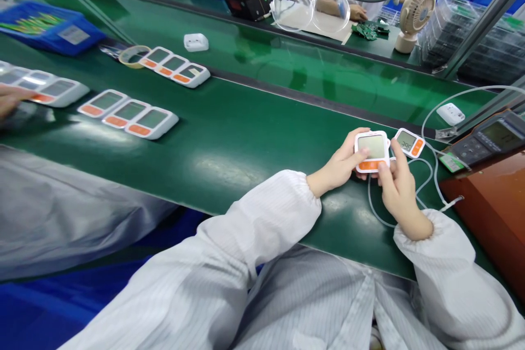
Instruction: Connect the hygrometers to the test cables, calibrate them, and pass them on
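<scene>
A small white digital monitor [372, 145] with a grey screen and an orange button strip is held above the green bench. My left hand [342, 161] grips its left side, the thumb lying over the screen. From the right, my right hand [397, 186] holds the lower edge, its thumb on the orange strip and its index finger by the upper right corner. Just beyond that finger lies a second white monitor [407, 141] with digits on its screen and two orange buttons. A thin pale tube [435, 175] loops around it and below my right hand.
Rows of similar monitors [129, 114] lie to the left, near a co-worker's hand [12, 99]. A tape roll [134, 57] and blue bin [61, 27] sit behind. At right stand a dark meter [492, 136] and brown box [496, 213]. A small fan [416, 13] stands across the bench.
</scene>
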`<state>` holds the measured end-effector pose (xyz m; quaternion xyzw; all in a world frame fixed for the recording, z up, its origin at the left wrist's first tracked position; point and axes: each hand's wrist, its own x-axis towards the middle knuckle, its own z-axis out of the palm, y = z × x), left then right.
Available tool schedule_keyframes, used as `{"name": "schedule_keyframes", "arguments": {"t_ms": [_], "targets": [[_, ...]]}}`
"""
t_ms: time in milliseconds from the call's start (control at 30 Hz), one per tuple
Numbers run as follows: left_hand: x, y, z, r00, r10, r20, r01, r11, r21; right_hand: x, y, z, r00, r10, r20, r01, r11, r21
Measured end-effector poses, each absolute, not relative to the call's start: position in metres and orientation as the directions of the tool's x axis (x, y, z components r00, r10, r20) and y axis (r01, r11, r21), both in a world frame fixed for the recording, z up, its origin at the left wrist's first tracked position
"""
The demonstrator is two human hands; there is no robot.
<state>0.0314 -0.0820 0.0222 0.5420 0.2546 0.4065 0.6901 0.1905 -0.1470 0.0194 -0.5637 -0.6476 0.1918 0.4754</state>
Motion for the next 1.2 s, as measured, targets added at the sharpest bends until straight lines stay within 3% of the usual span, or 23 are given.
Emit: {"name": "schedule_keyframes", "arguments": {"t_ms": [133, 733, 1200], "targets": [[0.0269, -0.0836, 0.0266, 0.697, 0.709, 0.111, -0.276, 0.122, 0.953, 0.1966, -0.1436, 0.0205, 0.136, 0.923, 0.359, 0.528, 0.239, -0.815], [0.0268, -0.0850, 0.0267, 0.690, 0.703, 0.169, -0.296, 0.061, 0.953, 0.1920, -0.1443, 0.0219, 0.088, 0.916, 0.392, 0.554, 0.282, -0.783], [0.0281, -0.0845, 0.0235, 0.684, 0.714, 0.153, -0.288, 0.071, 0.955, 0.1904, -0.1452, 0.0267, 0.127, 0.956, 0.264, 0.531, 0.159, -0.832]]}}
